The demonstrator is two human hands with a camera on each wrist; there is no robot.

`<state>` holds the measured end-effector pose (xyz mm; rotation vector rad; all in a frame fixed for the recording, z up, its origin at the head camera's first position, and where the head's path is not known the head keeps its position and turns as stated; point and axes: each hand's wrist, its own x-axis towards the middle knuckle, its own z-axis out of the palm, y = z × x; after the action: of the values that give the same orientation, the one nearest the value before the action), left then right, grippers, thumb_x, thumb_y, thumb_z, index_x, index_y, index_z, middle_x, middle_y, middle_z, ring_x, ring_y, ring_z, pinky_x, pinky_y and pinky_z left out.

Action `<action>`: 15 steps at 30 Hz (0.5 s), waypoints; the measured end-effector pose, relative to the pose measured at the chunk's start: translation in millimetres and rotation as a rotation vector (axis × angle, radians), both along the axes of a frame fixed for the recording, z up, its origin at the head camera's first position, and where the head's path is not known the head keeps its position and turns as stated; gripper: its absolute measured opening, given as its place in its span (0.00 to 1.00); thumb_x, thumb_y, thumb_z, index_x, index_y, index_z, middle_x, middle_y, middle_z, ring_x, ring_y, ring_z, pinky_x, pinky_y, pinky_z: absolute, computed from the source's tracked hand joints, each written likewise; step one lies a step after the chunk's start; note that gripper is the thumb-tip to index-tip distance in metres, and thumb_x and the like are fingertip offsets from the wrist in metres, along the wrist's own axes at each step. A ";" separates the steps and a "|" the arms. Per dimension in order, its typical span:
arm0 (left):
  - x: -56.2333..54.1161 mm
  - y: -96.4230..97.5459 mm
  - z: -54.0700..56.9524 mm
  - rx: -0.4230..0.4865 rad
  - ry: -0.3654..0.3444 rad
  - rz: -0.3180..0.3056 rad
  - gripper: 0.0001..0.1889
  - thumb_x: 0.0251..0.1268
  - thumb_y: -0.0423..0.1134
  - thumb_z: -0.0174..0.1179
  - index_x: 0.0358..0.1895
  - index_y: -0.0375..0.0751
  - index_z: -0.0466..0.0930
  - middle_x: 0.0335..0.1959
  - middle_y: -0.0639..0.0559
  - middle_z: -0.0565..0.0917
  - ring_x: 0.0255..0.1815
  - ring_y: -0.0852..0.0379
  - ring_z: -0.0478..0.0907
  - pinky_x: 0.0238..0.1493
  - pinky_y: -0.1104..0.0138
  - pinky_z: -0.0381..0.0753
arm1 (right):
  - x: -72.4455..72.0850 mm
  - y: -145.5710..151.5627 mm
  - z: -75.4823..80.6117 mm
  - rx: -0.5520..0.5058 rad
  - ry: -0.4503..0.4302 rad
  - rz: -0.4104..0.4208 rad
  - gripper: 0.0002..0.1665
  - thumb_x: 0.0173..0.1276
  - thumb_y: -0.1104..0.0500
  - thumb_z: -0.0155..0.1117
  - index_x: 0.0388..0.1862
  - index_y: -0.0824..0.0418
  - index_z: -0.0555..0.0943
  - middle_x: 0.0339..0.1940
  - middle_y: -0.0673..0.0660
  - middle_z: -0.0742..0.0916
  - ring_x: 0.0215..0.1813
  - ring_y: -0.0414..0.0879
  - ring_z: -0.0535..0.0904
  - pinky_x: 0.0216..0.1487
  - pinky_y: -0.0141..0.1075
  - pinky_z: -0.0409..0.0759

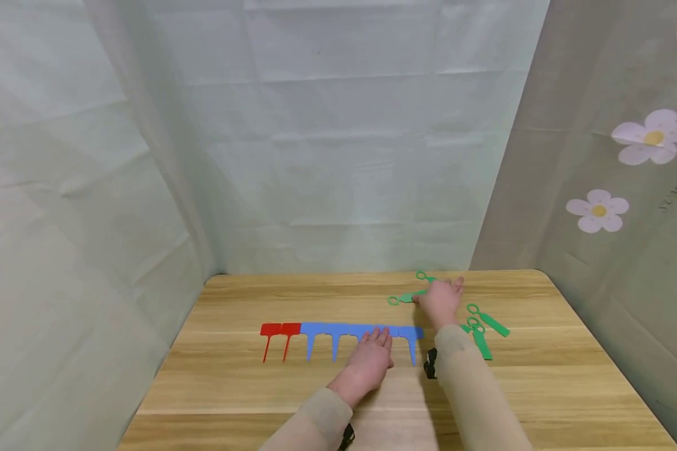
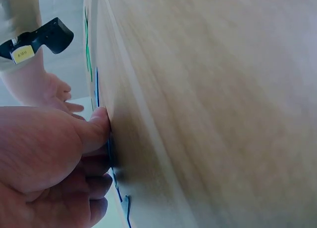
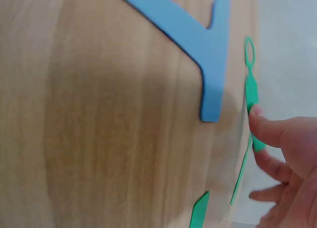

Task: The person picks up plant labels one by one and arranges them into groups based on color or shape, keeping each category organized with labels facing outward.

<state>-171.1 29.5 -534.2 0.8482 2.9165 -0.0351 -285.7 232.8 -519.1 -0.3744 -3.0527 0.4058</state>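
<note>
A row of blue T-shaped plant labels (image 1: 318, 328) lies across the middle of the table, its tapered stems toward me. My left hand (image 1: 369, 360) rests on this row, fingers stretched forward over the labels and hiding part of them. Farther back, my right hand (image 1: 441, 304) pinches a flat green tag with a ring end (image 3: 252, 89) between thumb and finger. Its ring points left in the head view. Another green ring-ended tag (image 1: 422, 275) lies just behind, partly covered by that hand. Two red T-shaped labels (image 1: 271, 329) adjoin the blue row's left end.
Several more green ring-ended tags (image 1: 493, 324) lie right of my right forearm, some overlapping. Both wrists carry black cameras (image 1: 430, 363). The wooden table (image 1: 214, 388) meets pale curtains (image 1: 338, 156) at its back and sides.
</note>
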 end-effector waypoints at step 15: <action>3.4 -2.5 10.4 -0.022 0.006 -0.020 0.29 0.83 0.49 0.58 0.79 0.38 0.72 0.82 0.48 0.69 0.84 0.50 0.62 0.82 0.58 0.62 | 24.8 17.2 16.5 -0.519 0.101 0.198 0.25 0.81 0.43 0.65 0.45 0.67 0.85 0.79 0.79 0.68 0.85 0.79 0.39 0.80 0.73 0.43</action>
<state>-167.8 26.9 -523.9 0.8760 2.9074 -0.0708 -260.9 250.0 -502.5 -0.0571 -2.8530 1.1925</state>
